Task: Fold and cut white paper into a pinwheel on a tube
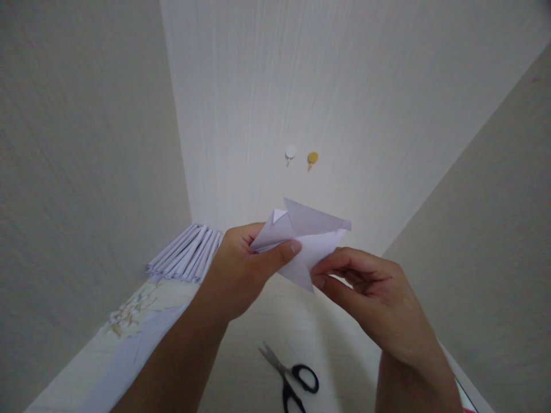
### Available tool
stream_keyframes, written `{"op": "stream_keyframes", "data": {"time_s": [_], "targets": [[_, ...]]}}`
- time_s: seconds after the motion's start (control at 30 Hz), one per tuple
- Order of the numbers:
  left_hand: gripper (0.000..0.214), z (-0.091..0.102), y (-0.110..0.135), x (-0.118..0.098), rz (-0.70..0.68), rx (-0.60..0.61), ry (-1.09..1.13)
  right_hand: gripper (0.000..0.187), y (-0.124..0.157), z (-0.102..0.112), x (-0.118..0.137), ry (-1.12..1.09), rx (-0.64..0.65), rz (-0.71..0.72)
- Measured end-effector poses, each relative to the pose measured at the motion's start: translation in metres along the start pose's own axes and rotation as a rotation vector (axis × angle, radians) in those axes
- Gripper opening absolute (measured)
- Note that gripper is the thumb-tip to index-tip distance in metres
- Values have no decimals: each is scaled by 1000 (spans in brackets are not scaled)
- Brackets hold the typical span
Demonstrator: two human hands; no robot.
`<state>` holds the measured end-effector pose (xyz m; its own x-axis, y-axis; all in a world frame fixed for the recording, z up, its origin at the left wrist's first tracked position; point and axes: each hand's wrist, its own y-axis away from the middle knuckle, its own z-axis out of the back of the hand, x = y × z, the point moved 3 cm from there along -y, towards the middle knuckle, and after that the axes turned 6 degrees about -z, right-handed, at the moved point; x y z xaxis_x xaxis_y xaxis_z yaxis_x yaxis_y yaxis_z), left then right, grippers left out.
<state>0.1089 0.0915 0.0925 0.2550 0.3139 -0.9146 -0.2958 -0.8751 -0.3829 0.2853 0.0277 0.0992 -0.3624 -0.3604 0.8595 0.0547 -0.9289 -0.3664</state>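
A folded white paper [312,238] with pointed flaps is held up in front of me, above a pale table [241,378]. My left hand [241,269] grips its left side, thumb pressed across a flap. My right hand [370,292] pinches the lower right point between thumb and fingertips. Both hands are closed on the paper.
Black-handled scissors [293,376] lie on the table below the hands. A row of folded white paper pieces [187,255] sits at the back left against the wall. Two small round hooks, one white [290,153] and one gold [313,158], are on the wall ahead.
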Motion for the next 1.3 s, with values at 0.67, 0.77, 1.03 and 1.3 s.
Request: {"op": "stream_keyframes", "data": {"time_s": [0.67, 0.77, 1.03, 1.3], "targets": [[21, 0, 0, 1, -3, 9, -9, 15, -1, 0, 1, 35, -25, 23], [19, 0, 0, 1, -1, 5, -15, 13, -2, 0, 0, 28, -28, 20], [21, 1, 0, 2, -16, -5, -59, 11, -2, 0, -2, 21, -36, 10], [21, 1, -1, 2, -7, -4, -28, 11, -1, -1, 0, 41, -33, -10]]}}
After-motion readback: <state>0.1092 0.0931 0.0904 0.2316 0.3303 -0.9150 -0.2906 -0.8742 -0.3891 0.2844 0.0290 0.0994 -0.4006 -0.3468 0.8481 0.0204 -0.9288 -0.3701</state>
